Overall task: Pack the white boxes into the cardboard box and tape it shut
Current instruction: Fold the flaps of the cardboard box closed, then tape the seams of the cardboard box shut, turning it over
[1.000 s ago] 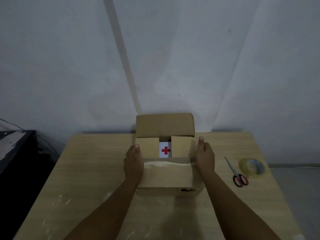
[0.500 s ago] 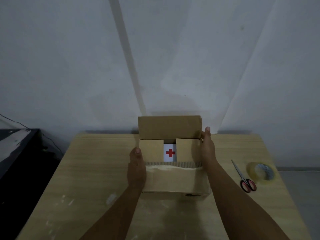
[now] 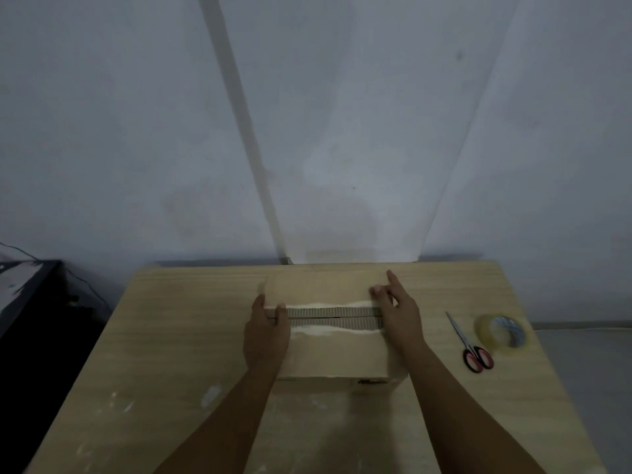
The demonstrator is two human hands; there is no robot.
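- Both hands sit on the cardboard box: the left hand lies at the left end of the seam, thumb over the top and fingers down the side wall, holding that end; the right hand lies flat at the right end, fingers straight and slightly spread, pressing the far flap down.
- That far flap is now folded level and meets the near flap along the middle, with only a thin dark slit showing between the two corrugated edges.
- Half a second ago the far flap stood upright against the wall, and a white box with a red cross showed through the gap between the inner side flaps. That white box is now hidden under the closed flaps, so its place inside can only be inferred.
- Against the earlier frames, the right hand has moved from the box's right edge up and over onto the top, while the left hand has stayed at its corner.
- By my reading, packing is finished and the closing fold is done; taping is what remains.
- Nothing has shifted to the right of the box: the tape roll and the red-handled scissors lie on the wooden table, near each other and apart from the box, both untouched.
- One hand will probably have to keep the flaps down while the other reaches for the tape, since the seam could spring open if released.
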